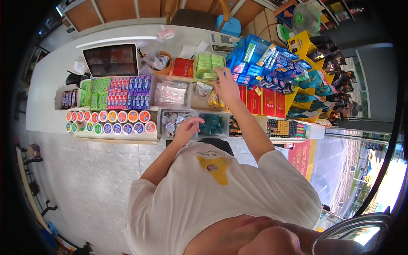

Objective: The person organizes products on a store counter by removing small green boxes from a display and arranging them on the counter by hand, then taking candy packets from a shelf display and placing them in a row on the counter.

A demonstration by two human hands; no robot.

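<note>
Shirt (pixel 229 191) faces counter edge (pixel 117 139), hands (pixel 186 129) apart, right (pixel 226 83) at green packs (pixel 205 63).

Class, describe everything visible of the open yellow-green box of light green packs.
The open yellow-green box, squarish, perhaps card, sits upright on the white counter, holding rows of rounded light green packs. A flat red box lies to its left, a blue display rack to its right. The right hand is at its near right corner; contact is unclear.
</note>
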